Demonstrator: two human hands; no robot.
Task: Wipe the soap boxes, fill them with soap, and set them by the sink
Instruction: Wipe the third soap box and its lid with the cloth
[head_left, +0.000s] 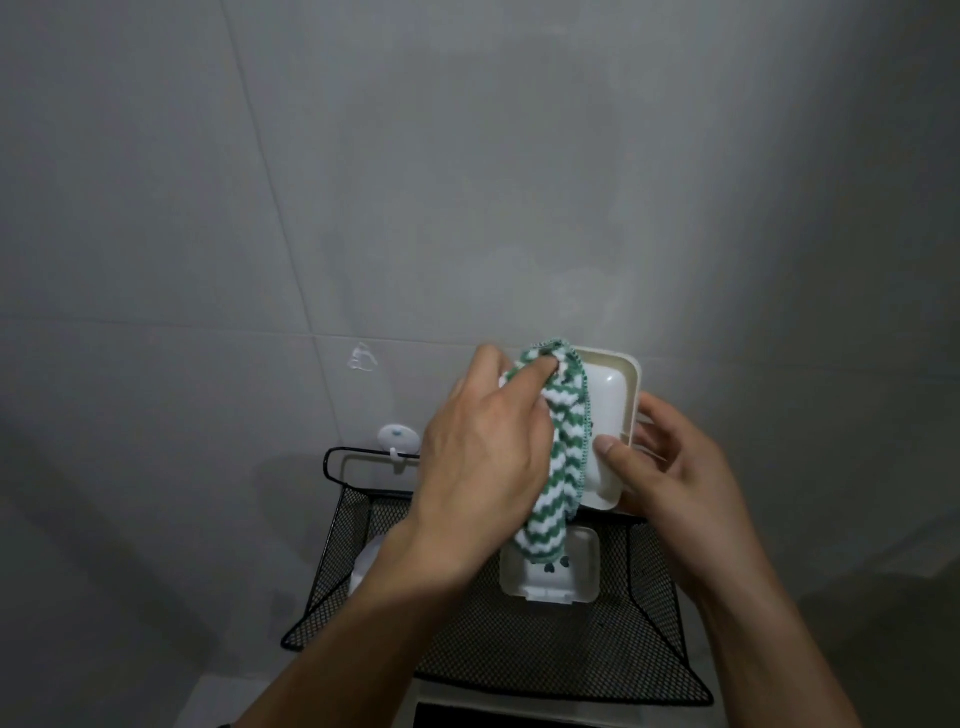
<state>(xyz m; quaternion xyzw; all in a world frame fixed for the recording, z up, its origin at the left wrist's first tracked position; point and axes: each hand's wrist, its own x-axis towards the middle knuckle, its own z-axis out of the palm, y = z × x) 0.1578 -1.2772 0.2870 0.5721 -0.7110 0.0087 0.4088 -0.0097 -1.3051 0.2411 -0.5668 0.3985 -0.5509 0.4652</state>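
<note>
1. Up close, the grey tiled wall (467, 182) fills most of what I can see, with pale grout lines crossing it.
2. Below it hangs a black mesh basket (519, 644), its wire rim caught on a white wall hook (398, 440).
3. The left hand (483, 457) reaches over the basket, its fingers (535, 371) curled round a green-and-white zigzag cloth (561, 467) and pressing it into the open soap box; the cloth's loose end dangles down past the box.
4. The right hand (680, 467) grips the white soap box (615, 410) from its right side, thumb on the near rim and the other fingers clasped behind it, holding it tilted above the basket and close to the wall.
5. A second white soap box (561, 571) lies inside the basket, right under the hanging cloth end.
6. Another white item (363, 566) sits at the basket's left side, mostly hidden by the left forearm; I cannot tell what it is.
</note>
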